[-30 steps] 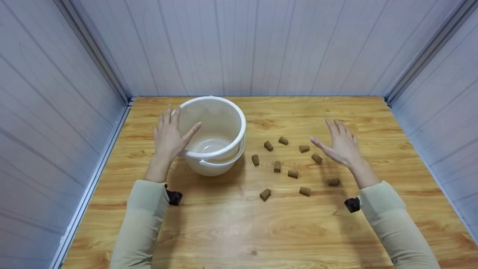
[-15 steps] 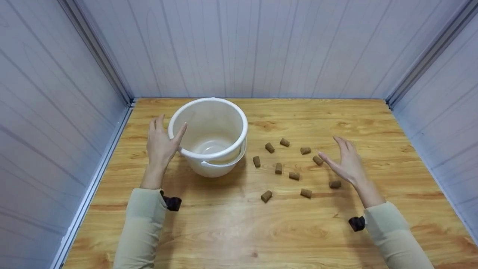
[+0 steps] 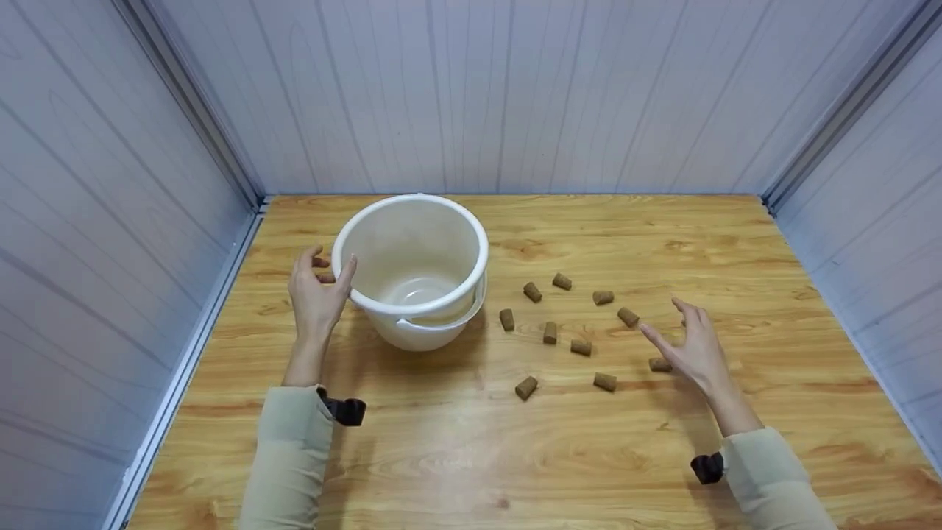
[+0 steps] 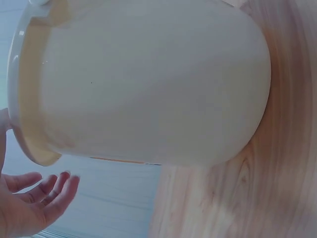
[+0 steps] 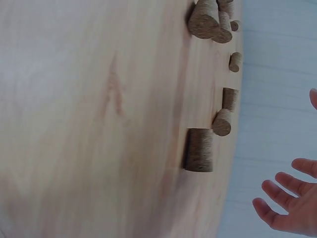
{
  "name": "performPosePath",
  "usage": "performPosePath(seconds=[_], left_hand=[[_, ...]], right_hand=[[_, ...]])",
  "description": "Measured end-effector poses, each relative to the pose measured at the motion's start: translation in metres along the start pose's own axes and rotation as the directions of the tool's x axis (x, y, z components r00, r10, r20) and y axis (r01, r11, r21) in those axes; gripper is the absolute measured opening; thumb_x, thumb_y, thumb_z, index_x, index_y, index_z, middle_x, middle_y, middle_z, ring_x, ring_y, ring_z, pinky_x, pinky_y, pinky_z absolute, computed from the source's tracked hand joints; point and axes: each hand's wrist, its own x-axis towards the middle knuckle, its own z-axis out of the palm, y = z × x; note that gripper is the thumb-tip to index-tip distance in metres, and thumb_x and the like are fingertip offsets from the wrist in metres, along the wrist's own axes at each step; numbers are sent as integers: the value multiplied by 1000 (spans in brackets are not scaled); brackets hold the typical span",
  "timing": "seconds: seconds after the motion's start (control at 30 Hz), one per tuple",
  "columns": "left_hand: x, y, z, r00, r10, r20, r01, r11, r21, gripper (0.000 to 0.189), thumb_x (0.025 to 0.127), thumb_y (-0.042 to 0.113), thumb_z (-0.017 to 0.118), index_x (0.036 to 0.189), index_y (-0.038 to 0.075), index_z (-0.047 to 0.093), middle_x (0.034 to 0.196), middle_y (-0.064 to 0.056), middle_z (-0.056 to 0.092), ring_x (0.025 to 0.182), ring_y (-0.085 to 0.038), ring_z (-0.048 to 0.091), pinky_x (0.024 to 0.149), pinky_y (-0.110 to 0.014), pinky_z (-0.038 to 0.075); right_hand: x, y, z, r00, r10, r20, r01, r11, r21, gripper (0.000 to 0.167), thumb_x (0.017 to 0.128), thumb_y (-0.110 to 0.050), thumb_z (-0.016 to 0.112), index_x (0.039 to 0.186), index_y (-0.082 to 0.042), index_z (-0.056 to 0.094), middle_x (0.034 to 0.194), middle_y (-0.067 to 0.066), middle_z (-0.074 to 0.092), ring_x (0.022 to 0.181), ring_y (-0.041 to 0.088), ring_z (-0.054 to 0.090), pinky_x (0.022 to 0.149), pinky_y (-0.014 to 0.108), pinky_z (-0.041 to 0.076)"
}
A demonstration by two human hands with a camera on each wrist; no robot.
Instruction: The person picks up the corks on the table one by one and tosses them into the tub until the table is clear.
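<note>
A white plastic bucket [image 3: 423, 333] stands upright on the wooden table, its handle [image 3: 450, 321] hanging down at the front right. At its left rim is my left hand [image 3: 313, 303], with the thumb right at the rim. In the left wrist view its loosely bent fingers [image 4: 59, 196] stand apart from the bucket wall [image 4: 153, 89]. My right hand [image 3: 699, 355] hovers over the right side of the scattered corks, fingers spread and loosely bent, holding nothing. A brown cork [image 3: 659, 364] lies partly hidden under it; another cork [image 3: 628, 317] lies just beyond the thumb.
Several more corks, such as one cork [image 3: 550, 333] in the middle, lie loose right of the bucket. Pale panel walls [image 3: 471, 96] close off the table [image 3: 441, 456] at the back and both sides.
My left hand has lowered from over the bucket's rim to its left side, its fingers bending. The right hand has come down and nearer to me over the corks. The bucket and corks stay put.
</note>
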Motion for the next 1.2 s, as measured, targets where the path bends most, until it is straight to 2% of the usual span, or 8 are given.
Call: performPosePath(seconds=[0.1, 0.17, 0.37, 0.5, 0.73, 1.07, 1.2], left_hand=[[0, -2, 3, 1000, -26, -13, 26, 999, -35, 55, 86, 23, 72, 127, -8, 53, 106, -20, 58, 83, -27, 59, 62, -14, 45], [0, -3, 6, 999, -46, -12, 45, 997, -63, 52, 86, 22, 72, 125, -8, 54, 104, -19, 58, 81, -26, 59, 61, -12, 43], [0, -4, 11, 996, -85, -7, 83, 987, -140, 43, 87, 18, 70, 121, -6, 57, 101, -16, 59, 74, -15, 55, 59, -12, 43], [1, -6, 12, 996, -92, -4, 89, 974, -209, 36, 89, 12, 66, 118, -7, 57, 99, -14, 58, 71, -8, 50, 59, -12, 41], [2, -9, 13, 992, -125, 19, 123, 913, -389, 33, 90, 2, 57, 120, -12, 55, 93, -10, 54, 66, -7, 56, 50, -13, 47], [2, -11, 12, 984, -177, 30, 169, 861, -479, 32, 89, -2, 56, 118, -14, 53, 87, -7, 52, 55, -2, 56, 43, -14, 47], [3, -10, 12, 981, -192, 30, 181, 845, -503, 33, 88, -3, 57, 119, -14, 54, 85, -6, 52, 53, -2, 57, 41, -14, 46]], right_hand=[[-2, 4, 1, 1000, 24, 11, -24, 1000, 10, 83, 92, -46, 60, 146, 7, 28, 137, 34, 33, 117, 51, 40, 90, 65, 40], [-3, 7, 2, 999, 43, 15, -43, 999, 11, 83, 92, -46, 60, 146, 8, 27, 135, 34, 34, 115, 50, 42, 89, 64, 41], [-6, 13, 5, 996, 88, 32, -88, 996, 1, 85, 92, -47, 59, 146, 10, 25, 130, 34, 37, 110, 47, 44, 86, 60, 43], [-9, 17, 9, 994, 111, 21, -111, 994, -6, 84, 91, -47, 60, 142, 12, 29, 127, 33, 37, 109, 47, 44, 87, 60, 42], [-14, 23, 15, 986, 161, 44, -159, 986, -51, 81, 92, -49, 59, 139, 11, 32, 125, 31, 38, 109, 46, 42, 84, 59, 42], [-21, 27, 21, 976, 187, 113, -179, 980, -82, 79, 91, -49, 61, 133, 13, 35, 119, 33, 42, 107, 47, 46, 86, 59, 43], [-23, 28, 23, 977, 184, 104, -176, 981, -84, 74, 90, -43, 64, 128, 14, 37, 115, 32, 45, 101, 44, 49, 83, 56, 44]])
